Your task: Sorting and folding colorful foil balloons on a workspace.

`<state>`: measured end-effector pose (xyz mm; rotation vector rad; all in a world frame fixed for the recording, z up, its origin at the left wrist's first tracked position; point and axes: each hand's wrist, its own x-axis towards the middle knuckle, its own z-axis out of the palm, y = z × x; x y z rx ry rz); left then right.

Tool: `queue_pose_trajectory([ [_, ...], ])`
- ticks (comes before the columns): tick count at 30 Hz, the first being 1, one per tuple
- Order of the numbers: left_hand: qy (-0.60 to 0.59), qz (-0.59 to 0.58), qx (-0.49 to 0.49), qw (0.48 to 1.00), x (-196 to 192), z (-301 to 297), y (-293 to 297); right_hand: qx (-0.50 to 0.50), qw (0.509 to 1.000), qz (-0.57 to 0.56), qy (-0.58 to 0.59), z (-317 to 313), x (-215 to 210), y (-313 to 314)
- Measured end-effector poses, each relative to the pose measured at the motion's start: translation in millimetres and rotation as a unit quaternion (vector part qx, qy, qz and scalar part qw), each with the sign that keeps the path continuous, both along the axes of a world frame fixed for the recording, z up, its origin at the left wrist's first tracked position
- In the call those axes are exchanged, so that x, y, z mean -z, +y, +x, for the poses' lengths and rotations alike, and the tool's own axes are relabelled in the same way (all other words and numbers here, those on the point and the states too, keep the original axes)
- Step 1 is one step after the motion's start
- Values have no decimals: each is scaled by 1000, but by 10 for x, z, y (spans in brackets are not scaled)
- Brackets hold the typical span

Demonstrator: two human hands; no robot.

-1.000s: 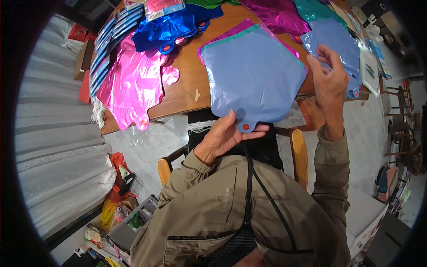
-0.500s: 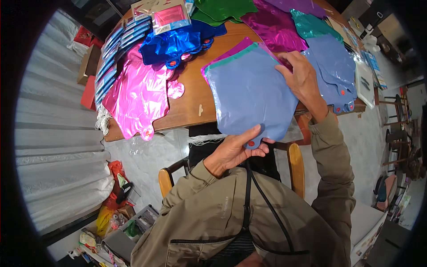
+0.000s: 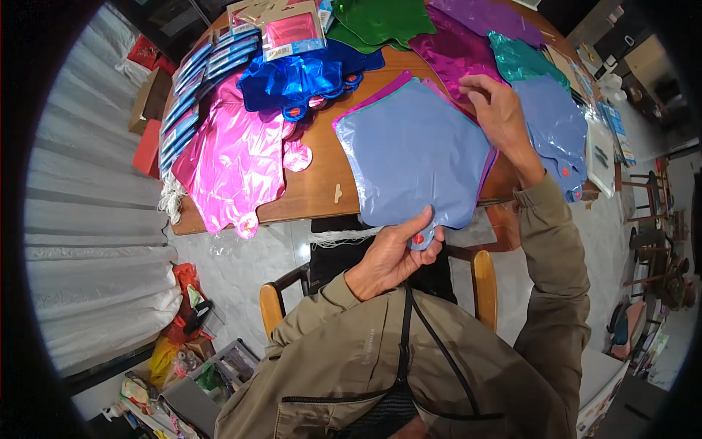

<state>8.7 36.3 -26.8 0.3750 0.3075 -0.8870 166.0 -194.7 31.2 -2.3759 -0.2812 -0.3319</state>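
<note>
A stack of flat foil balloons (image 3: pixel 417 154), light blue on top with green and magenta edges showing beneath, lies over the table's front edge. My left hand (image 3: pixel 398 252) is closed on its lower tab, thumb on top beside a red dot. Off the stack's upper right edge is my right hand (image 3: pixel 501 117), fingers loosely bent and apart, with nothing seen in them. It hovers near a magenta foil balloon (image 3: pixel 457 55). More light blue foil balloons (image 3: pixel 552 121) lie to its right.
Pink foil balloons (image 3: pixel 234 161) and blue ones (image 3: pixel 292 77) lie on the wooden table (image 3: pixel 322 168) at left, beside packaged items (image 3: pixel 194 88). Green (image 3: pixel 384 22), purple (image 3: pixel 486 22) and teal (image 3: pixel 523 58) foil lies farther back. A chair armrest (image 3: pixel 483 293) stands below.
My right hand has come away from the stack's upper right edge, its fingers opening. The stack's layers sit closer together, and my left hand still grips the tab.
</note>
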Motion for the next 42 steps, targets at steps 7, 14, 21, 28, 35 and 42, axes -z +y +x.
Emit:
queue_pose_trajectory([
  [7, -13, -40, 12, 999, 108, 32, 20, -37, 995, 65, 67, 121, 1, 132],
  [14, 3, -17, 36, 999, 69, 66, 66, -30, 995, 72, 63, 433, -56, 222],
  [21, 3, -25, 43, 999, 71, 66, 87, -196, 962, -97, -165, 835, -199, 601],
  [28, 34, -1, 28, 999, 13, 61, 107, -356, 909, -158, -149, 1067, -11, 917],
  [35, 26, -46, 27, 998, 122, 53, 121, -316, 926, -167, -123, 945, -108, 907],
  [42, 33, -35, 17, 999, 65, 53, 122, -349, 910, -171, -146, 655, -84, 1182],
])
